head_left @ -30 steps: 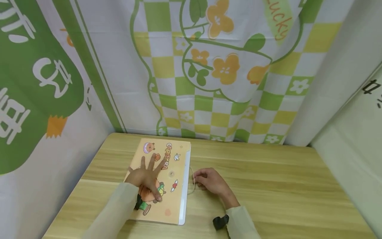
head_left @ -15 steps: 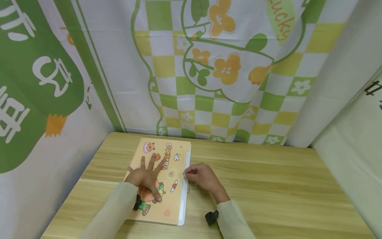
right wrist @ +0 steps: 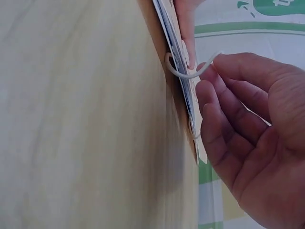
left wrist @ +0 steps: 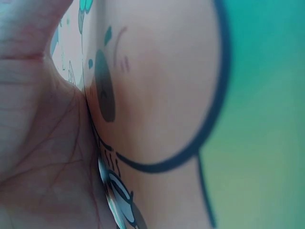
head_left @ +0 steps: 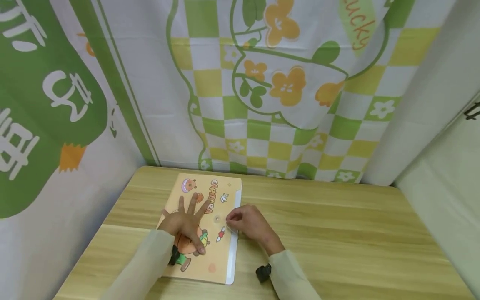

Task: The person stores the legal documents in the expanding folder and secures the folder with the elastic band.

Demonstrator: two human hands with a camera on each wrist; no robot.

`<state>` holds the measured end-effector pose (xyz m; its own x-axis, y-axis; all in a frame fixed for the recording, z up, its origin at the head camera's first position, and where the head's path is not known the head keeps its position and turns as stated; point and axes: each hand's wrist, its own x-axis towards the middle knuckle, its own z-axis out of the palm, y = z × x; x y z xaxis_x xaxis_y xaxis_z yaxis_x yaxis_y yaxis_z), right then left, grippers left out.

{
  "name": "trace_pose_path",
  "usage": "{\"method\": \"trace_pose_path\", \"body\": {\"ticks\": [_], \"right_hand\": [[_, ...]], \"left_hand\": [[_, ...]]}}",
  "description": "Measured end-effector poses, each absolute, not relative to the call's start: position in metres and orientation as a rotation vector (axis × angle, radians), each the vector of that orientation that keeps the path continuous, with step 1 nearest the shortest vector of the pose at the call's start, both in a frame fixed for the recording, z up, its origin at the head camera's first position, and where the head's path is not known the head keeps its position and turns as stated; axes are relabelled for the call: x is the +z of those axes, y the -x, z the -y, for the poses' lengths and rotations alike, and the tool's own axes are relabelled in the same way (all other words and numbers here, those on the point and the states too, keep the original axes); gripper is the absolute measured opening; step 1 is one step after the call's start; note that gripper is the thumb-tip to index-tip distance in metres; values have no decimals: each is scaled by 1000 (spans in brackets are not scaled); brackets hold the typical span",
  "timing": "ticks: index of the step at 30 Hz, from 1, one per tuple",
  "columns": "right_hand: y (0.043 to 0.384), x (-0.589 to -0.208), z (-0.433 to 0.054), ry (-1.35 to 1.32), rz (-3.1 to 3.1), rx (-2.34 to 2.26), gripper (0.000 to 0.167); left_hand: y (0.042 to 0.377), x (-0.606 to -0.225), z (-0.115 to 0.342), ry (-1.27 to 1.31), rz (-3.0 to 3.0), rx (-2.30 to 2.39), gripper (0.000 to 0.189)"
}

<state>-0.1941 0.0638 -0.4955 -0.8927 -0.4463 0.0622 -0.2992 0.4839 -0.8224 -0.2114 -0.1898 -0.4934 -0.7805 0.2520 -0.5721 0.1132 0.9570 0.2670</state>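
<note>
A light-orange folder (head_left: 211, 250) with capybara cartoons lies on the table, its pale inner edge showing along the right side. My left hand (head_left: 184, 221) rests flat on the cover with fingers spread; in the left wrist view, the palm (left wrist: 43, 143) lies against the printed capybara. With thumb and fingertips, my right hand (head_left: 247, 223) pinches a thin white cord (right wrist: 183, 75), which loops round the folder's edge in the right wrist view. Those fingertips are over the cover's right part, just beside a small round button (head_left: 217, 218). The cord is hardly visible in the head view.
The wooden table (head_left: 318, 233) extends to the right of the folder. A patterned green and white curtain (head_left: 262, 125) hangs along the table's far edge, with cloth walls at both sides. Each wrist carries a small black camera (head_left: 263, 273).
My right hand has moved left from beside the folder to over its cover, drawing the cord towards the button. My left hand has stayed in place on the cover.
</note>
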Motion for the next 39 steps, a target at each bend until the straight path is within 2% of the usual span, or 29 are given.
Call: {"method": "trace_pose_path", "body": {"ticks": [10,17,39], "right_hand": [[191,-505,-49,806,-2706,-1281,6],[194,-499,-40,911,-2856,-1012,8],[209,-489,-21,847,-2951,-736,14]], "left_hand": [[201,-491,187,-256,-2464,291,165],[196,-485,184,-275,-2494,307,160],[213,-494,186,-272,-2481,220,168]]}}
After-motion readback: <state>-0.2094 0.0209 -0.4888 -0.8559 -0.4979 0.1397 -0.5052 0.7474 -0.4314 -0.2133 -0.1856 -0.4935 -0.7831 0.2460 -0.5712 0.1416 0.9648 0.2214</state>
